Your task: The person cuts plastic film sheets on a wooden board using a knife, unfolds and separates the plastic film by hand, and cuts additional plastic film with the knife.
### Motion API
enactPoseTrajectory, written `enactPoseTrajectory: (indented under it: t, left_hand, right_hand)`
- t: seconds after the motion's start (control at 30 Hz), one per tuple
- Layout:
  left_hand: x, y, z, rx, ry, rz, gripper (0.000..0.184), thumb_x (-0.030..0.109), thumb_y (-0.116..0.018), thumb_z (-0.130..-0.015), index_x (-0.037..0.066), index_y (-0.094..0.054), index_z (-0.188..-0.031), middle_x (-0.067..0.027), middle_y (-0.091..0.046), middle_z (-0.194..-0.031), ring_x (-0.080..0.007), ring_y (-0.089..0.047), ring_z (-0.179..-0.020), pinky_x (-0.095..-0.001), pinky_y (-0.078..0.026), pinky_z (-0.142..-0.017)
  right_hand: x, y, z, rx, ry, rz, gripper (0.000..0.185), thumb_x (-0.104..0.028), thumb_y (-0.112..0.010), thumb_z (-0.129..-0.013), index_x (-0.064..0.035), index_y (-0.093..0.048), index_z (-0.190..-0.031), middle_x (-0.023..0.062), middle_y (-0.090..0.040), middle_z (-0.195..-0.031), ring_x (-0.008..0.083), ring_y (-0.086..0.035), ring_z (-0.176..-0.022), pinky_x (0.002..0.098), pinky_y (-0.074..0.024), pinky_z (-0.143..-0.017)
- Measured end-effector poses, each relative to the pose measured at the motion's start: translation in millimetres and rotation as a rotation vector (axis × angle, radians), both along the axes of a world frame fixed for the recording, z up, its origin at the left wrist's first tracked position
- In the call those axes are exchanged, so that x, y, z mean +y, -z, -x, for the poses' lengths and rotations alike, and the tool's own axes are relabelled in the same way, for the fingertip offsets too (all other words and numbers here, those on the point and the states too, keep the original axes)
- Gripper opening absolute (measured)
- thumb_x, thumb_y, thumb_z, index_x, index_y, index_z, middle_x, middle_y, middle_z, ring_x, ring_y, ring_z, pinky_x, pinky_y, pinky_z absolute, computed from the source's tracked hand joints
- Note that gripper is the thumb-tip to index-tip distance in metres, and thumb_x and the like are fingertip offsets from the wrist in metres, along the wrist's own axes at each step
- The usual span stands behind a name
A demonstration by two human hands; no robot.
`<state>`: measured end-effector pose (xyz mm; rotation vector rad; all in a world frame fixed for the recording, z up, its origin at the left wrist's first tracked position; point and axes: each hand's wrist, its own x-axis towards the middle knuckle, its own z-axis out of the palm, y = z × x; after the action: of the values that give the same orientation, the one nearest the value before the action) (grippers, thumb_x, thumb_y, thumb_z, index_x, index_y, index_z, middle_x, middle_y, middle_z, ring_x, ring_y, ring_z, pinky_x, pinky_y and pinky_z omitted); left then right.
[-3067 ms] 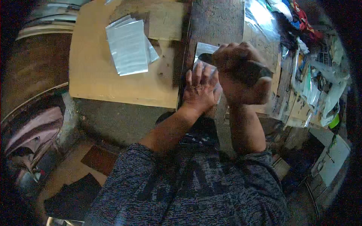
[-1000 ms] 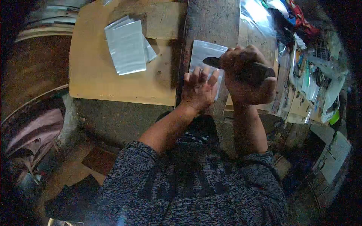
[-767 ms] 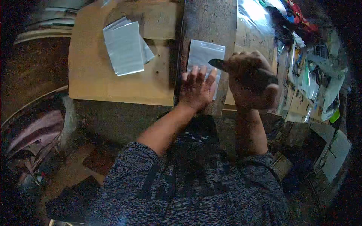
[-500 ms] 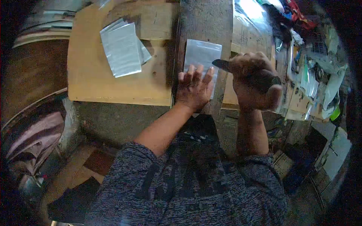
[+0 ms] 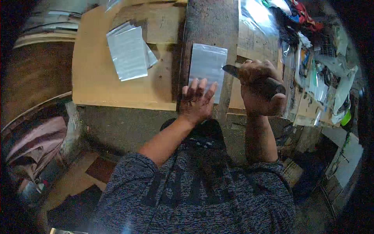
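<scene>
A clear plastic bag (image 5: 208, 64) lies flat on the dark wooden board, its seam end facing away from me. My left hand (image 5: 198, 101) rests on its lower part, fingers spread and pressing down. To the right of the bag, my right hand (image 5: 261, 87) is closed around the dark handle of a knife (image 5: 230, 70). The short dark blade points left, close to the bag's right edge; whether it touches cannot be told. On the yellowish board to the left, a small stack of similar plastic bags (image 5: 128, 54) sits slightly fanned.
The dark wooden plank (image 5: 212, 23) runs between the yellowish board (image 5: 117, 91) and a lighter board on the right. Shiny plastic sheet (image 5: 259, 15) lies at the back right. Cluttered plastic and cloth (image 5: 331, 85) fill the right side. A pinkish cloth (image 5: 43, 136) hangs at lower left.
My left hand has slid slightly toward me and left along the bag. My right hand with the knife has shifted slightly, the blade tip now a little lower and further right.
</scene>
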<state>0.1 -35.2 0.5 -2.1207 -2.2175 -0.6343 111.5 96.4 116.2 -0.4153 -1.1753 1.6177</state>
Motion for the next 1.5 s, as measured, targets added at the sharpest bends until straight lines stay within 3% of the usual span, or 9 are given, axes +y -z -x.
enactPoseTrajectory:
  t: [0.17, 0.3, 0.43, 0.53, 0.67, 0.83, 1.0, 1.1, 1.5]
  left_hand:
    - [4.1, 0.2, -1.6, 0.041, -0.028, -0.024, 0.051, 0.029, -0.062, -0.074, 0.022, -0.05, -0.124, -0.0075, -0.045, -0.119, -0.0282, -0.039, -0.113, -0.0447, -0.034, -0.083]
    - [-1.3, 1.1, 0.2, -0.003, 0.004, -0.036, 0.045, 0.03, -0.06, -0.078, 0.018, -0.05, -0.12, -0.0086, -0.045, -0.118, -0.028, -0.037, -0.115, -0.0449, -0.033, -0.085]
    - [-2.4, 0.1, 1.4, -0.092, -0.022, -0.07, 0.046, 0.031, -0.059, -0.078, 0.017, -0.048, -0.12, -0.0092, -0.043, -0.119, -0.0289, -0.035, -0.117, -0.0456, -0.031, -0.089]
    - [-4.1, -3.2, 0.1, -0.048, -0.01, 0.018, 0.048, 0.03, -0.059, -0.078, 0.018, -0.047, -0.122, -0.009, -0.042, -0.119, -0.029, -0.035, -0.117, -0.045, -0.031, -0.089]
    - [0.1, 2.4, -1.7, -0.027, 0.005, 0.013, 0.05, 0.03, -0.059, -0.077, 0.018, -0.046, -0.124, -0.0093, -0.041, -0.119, -0.0287, -0.034, -0.117, -0.045, -0.031, -0.088]
    - [-0.7, 2.9, -1.8, -0.042, 0.0, 0.038, 0.054, 0.028, -0.06, -0.076, 0.018, -0.044, -0.126, -0.0093, -0.04, -0.121, -0.0285, -0.034, -0.117, -0.0451, -0.03, -0.088]
    - [1.8, 4.6, -1.7, -0.014, 0.001, -0.007, 0.054, 0.027, -0.06, -0.076, 0.018, -0.044, -0.127, -0.0092, -0.04, -0.121, -0.0287, -0.035, -0.116, -0.0457, -0.031, -0.086]
    - [-0.1, 5.3, -1.9, 0.001, -0.009, -0.006, 0.055, 0.027, -0.061, -0.075, 0.019, -0.045, -0.127, -0.0092, -0.041, -0.12, -0.0286, -0.036, -0.115, -0.0457, -0.032, -0.086]
    - [0.6, 0.7, -3.7, 0.024, -0.023, -0.013, 0.056, 0.027, -0.063, -0.073, 0.022, -0.047, -0.127, -0.0075, -0.044, -0.118, -0.028, -0.039, -0.112, -0.0442, -0.034, -0.082]
  right_hand:
    - [-17.3, -7.8, 19.6, 0.276, 0.004, -0.026, 0.079, -0.075, -0.06, -0.065, 0.0015, -0.05, -0.083, 0.0085, -0.048, -0.082, 0.0193, -0.045, -0.074, 0.0336, -0.0375, -0.063]
    - [-37.5, -13.7, 35.6, 0.01, 0.055, 0.165, 0.076, -0.074, -0.059, -0.065, -0.0034, -0.048, -0.091, 0.0066, -0.045, -0.082, 0.0222, -0.041, -0.076, 0.0375, -0.035, -0.076]
    - [-34.1, -11.4, 45.5, 0.186, -0.241, -0.112, 0.081, -0.074, -0.06, -0.065, -0.0013, -0.05, -0.098, 0.0097, -0.049, -0.087, 0.0237, -0.044, -0.08, 0.0386, -0.0367, -0.076]
    - [-34.5, -9.6, 48.0, -0.182, -0.157, 0.112, 0.075, -0.07, -0.06, -0.067, -0.0026, -0.05, -0.097, 0.0094, -0.047, -0.084, 0.0237, -0.044, -0.08, 0.0378, -0.0365, -0.076]
    - [-21.1, -1.9, 48.6, 0.065, -0.157, 0.168, 0.065, -0.062, -0.062, -0.07, -0.0024, -0.049, -0.093, 0.0106, -0.05, -0.087, 0.0243, -0.045, -0.082, 0.0377, -0.0361, -0.076]
    - [-31.4, -11.5, 43.5, -0.1, 0.046, 0.083, 0.07, -0.066, -0.058, -0.071, 0.0015, -0.049, -0.088, 0.0092, -0.046, -0.077, 0.0246, -0.044, -0.072, 0.0391, -0.0363, -0.069]
    - [-15.3, -7.6, 32.8, 0.16, -0.067, 0.033, 0.075, -0.07, -0.061, -0.067, 0.0019, -0.049, -0.084, 0.0086, -0.045, -0.072, 0.0216, -0.044, -0.067, 0.0344, -0.0358, -0.062]
    - [-30.7, -5.8, 35.0, 0.177, 0.229, 0.127, 0.08, -0.073, -0.061, -0.066, 0.0051, -0.051, -0.083, 0.01, -0.048, -0.075, 0.0215, -0.046, -0.067, 0.0335, -0.038, -0.06]
    - [-9.1, 2.0, 5.0, 0.174, -0.016, 0.109, 0.081, -0.073, -0.06, -0.067, 0.0049, -0.052, -0.088, 0.0105, -0.05, -0.078, 0.0205, -0.046, -0.069, 0.0326, -0.0385, -0.06]
